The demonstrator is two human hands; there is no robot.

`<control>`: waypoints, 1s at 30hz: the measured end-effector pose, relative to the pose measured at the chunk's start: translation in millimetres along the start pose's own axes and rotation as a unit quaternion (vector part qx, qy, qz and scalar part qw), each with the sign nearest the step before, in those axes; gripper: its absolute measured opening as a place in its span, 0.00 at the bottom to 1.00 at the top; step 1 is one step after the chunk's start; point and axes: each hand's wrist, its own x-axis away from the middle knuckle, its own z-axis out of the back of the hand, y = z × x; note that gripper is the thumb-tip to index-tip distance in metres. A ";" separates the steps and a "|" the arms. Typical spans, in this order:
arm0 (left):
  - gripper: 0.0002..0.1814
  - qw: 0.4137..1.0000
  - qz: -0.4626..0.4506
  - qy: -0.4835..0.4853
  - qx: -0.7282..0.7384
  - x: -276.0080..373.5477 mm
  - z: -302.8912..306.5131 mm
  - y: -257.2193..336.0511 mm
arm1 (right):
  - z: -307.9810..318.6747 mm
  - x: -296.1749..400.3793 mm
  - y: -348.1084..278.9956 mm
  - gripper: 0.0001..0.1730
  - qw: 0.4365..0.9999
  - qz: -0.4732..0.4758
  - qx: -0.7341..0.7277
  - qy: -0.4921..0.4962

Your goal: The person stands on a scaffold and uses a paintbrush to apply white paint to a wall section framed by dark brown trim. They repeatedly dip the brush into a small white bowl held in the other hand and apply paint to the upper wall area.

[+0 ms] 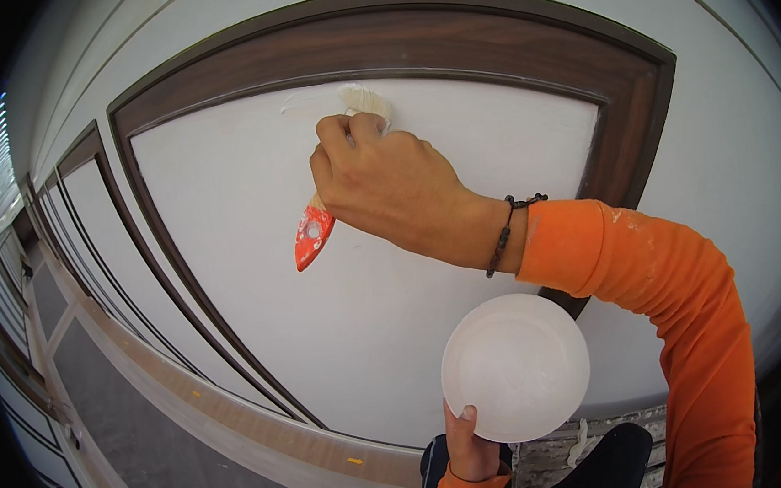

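Note:
My right hand [386, 182] grips a paintbrush, with fingers pinched near the ferrule. The brush's red-tipped handle [314, 237] hangs down to the left, spotted with white paint. Its pale bristles [367, 101] press on the white panel [248, 276], just under the dark wood-grain frame [409, 39]. A thin streak of wet white shows left of the bristles. Lower down, my left hand [473, 440] holds a round white container [516, 368] by its rim, thumb on the near left edge. Its inside is white; how much paint it holds is hard to tell.
A tan wood-look border [275, 442] with small yellow arrow stickers runs along the grey floor [171, 426] at left. More dark-framed panels [103, 225] recede along the wall. Beneath me, a paint-splattered slatted surface [578, 446] shows beside my dark-clothed knee [601, 468].

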 end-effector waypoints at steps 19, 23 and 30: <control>0.47 1.000 -0.015 -0.001 -0.016 -1.9 1.0 -1.4 | 9.6 11.5 10.6 0.17 1.000 -0.005 -0.016 -0.019; 0.47 1.000 -0.011 0.002 -0.017 -1.1 -0.8 -3.0 | 8.9 15.9 12.8 0.17 1.000 -0.012 -0.019 -0.013; 0.48 1.000 -0.010 0.006 -0.029 0.1 -6.1 -11.2 | 12.2 31.7 19.1 0.16 1.000 -0.018 -0.022 -0.011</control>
